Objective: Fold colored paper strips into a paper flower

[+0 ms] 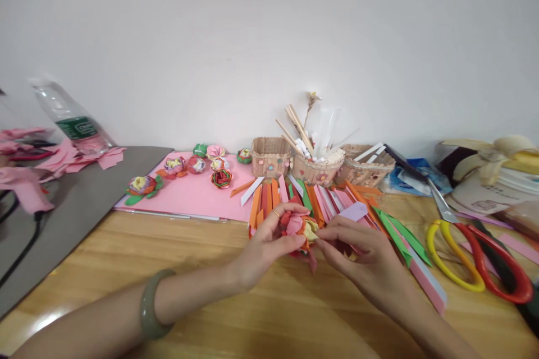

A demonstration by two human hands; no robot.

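A folded paper flower (297,225) in pink, orange and yellow is between my hands, just above the wooden table. My left hand (269,241) holds it, thumb in front and fingers curled over its back. From the right, my right hand (362,247) pinches at the yellow part on the flower's edge; the fingertips are pressed together there. Behind the flower lie several folded paper strips (332,202) in orange, pink, white and green. Finished-looking paper flowers, such as a red one (221,178), rest on a pink sheet (193,199) to the left.
Three woven baskets stand by the wall, the middle basket (318,168) holding sticks. Scissors (475,258) with yellow and red handles lie at right, near green strips (404,235). A plastic bottle (76,123) leans at left, beside a pink glue gun (29,185) with a cord.
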